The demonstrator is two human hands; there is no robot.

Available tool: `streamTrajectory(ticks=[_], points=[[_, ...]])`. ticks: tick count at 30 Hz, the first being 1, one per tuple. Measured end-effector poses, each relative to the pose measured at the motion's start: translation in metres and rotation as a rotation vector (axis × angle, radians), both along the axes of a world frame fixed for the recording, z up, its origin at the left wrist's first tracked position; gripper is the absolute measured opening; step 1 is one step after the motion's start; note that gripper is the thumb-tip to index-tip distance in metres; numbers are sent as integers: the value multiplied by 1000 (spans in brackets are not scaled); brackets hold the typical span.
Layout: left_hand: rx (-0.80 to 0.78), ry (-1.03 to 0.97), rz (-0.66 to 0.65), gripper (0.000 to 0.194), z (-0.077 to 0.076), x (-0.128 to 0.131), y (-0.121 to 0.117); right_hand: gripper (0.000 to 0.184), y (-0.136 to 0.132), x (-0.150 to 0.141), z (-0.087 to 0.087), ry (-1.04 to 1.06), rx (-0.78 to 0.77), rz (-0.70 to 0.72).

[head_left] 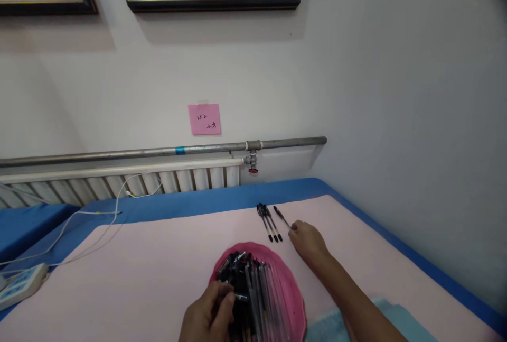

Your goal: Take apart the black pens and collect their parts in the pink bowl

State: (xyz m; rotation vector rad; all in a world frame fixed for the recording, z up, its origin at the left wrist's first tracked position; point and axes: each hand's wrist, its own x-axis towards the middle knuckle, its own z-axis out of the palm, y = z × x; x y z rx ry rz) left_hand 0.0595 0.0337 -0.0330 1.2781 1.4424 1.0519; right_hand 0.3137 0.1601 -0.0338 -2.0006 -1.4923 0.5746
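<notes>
My right hand (pixel 308 240) is closed on the near end of a pen (pixel 282 216) with a black cap and a clear barrel, its cap end pointing away from me. Just left of it, several matching pens (pixel 269 222) lie side by side on the pink cloth. My left hand (pixel 209 310) is over the left side of a pink basket (pixel 291 284), thumb and fingers pinched on a short, shiny black piece that looks like a pen cap (pixel 241 297). Inside the basket are black caps (pixel 233 262) and clear pen barrels (pixel 263 294), the latter partly blurred.
A pink cloth (pixel 130 273) covers the blue-covered table (pixel 222 198). A light-blue cloth (pixel 396 318) lies under my right forearm. At the left are a power strip (pixel 24 285) and white cables (pixel 116 204). Behind stand a radiator (pixel 186 179) and a metal pipe (pixel 214 148).
</notes>
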Motion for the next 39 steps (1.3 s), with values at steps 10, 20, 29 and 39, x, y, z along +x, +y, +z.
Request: streamTrajectory(ticks=[10, 20, 29, 39], points=[[-121, -623, -98, 52, 31, 2, -6, 26, -120, -63, 41, 832, -197, 537], [-187, -637, -127, 47, 33, 2, -9, 5, -156, -87, 45, 837, -417, 662], [-52, 12, -90, 37, 28, -30, 1, 4, -150, -67, 44, 649, -400, 533], [-272, -642, -243, 44, 39, -7, -11, 8, -157, -82, 39, 925, -406, 556]])
